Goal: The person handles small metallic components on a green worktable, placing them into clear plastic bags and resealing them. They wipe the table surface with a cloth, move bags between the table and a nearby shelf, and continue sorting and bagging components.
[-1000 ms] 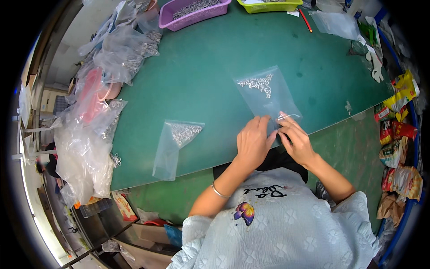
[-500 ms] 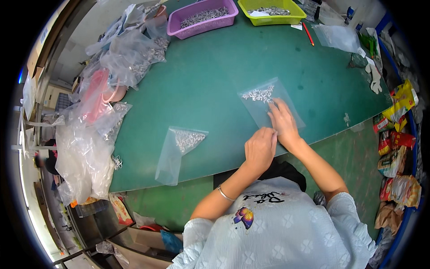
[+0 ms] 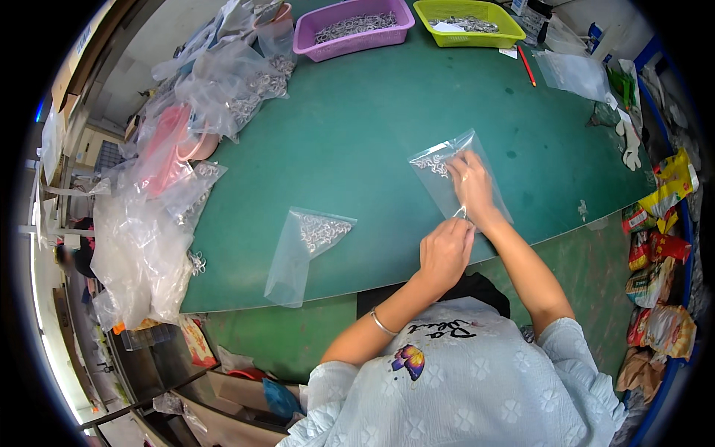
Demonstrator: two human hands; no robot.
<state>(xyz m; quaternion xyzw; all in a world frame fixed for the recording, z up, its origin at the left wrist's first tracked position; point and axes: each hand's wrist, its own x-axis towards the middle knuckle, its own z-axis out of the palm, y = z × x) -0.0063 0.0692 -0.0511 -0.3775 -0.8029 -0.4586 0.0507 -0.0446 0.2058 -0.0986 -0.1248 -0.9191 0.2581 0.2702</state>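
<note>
A clear plastic bag (image 3: 442, 191) lies on the green table, with small silvery metal pieces (image 3: 432, 165) gathered at its far end. My right hand (image 3: 474, 191) rests over this bag, fingers bent and fingertips pressed together on it beside the pieces. Close to the table's front edge, my left hand (image 3: 445, 252) is closed in a pinch at the bag's near end, just below the right wrist. A small whitish bit shows between the hands; what it is I cannot make out. To the left lies a second clear bag (image 3: 287, 261) with similar metal pieces (image 3: 322, 232) in one corner.
Purple basket (image 3: 354, 43) and yellow-green basket (image 3: 477, 31), both holding metal pieces, stand at the far edge. Plastic bags (image 3: 149, 246) pile up along the left side. A red pencil (image 3: 527, 67), flat clear bags (image 3: 575, 74) and a white glove (image 3: 630, 143) lie at the right.
My right fingers have bent, from stretched out to curled onto the bag by the pieces. The whole scene has shifted slightly right in the view. My left hand stays at the near end.
</note>
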